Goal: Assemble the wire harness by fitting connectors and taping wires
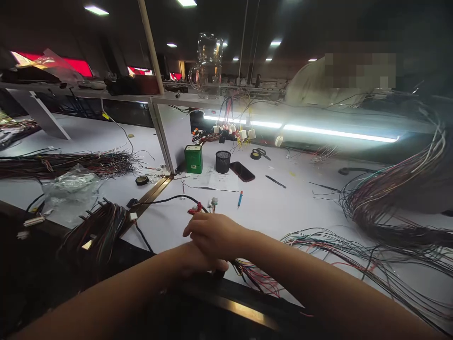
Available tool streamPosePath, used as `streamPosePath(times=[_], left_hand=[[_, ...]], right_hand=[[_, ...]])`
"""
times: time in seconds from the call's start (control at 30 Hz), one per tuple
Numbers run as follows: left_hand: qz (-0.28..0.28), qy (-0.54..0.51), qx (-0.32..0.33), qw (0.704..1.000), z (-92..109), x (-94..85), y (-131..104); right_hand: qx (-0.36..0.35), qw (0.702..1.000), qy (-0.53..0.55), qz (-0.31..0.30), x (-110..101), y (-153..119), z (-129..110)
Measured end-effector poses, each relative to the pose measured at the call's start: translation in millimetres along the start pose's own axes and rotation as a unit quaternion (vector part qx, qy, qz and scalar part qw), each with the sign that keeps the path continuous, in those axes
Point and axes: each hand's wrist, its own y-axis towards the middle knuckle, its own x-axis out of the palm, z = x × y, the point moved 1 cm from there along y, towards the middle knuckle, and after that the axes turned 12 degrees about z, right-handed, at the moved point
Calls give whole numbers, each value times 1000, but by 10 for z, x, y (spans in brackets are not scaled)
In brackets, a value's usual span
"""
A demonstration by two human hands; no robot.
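My right hand [215, 233] crosses over my left hand [198, 259] at the table's front edge. The right hand's fingers are curled, beside red and white connectors [195, 208] that show just beyond it; whether it grips them is hidden. My left hand lies beneath, its fingers bent around something dark at the edge that I cannot make out. A bundle of coloured wires [258, 276] comes out to the right of both hands. A black cable [170, 199] runs behind them from the left.
On the white table [283, 208] are a blue pen [240, 199], phone [242, 171], mesh cup [222, 162], green box [193, 159], scissors [262, 153] and black tape [142, 180]. Wire bundles lie left [106, 226] and right [375, 203]. A glass jug [209, 66] stands on the shelf.
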Motion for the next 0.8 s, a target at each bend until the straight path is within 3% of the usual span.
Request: streamPosePath(times=[0.1,0.2,0.3,0.4,0.53,0.8], left_hand=[[10,216,19,976,27,36,-53],[17,356,106,928,70,25,-130],[75,424,223,875,73,17,-229],[87,422,309,848,27,19,-302],[101,380,339,855,-40,-17,-323],[77,254,241,934,-146,-55,-360]], right_hand=[[62,982,-36,-174,141,304,131],[116,959,-61,-250,304,412,294],[163,928,-30,-333,395,428,414],[193,905,44,-376,378,409,486],[220,901,160,-339,318,283,579],[314,919,197,-138,398,56,715]])
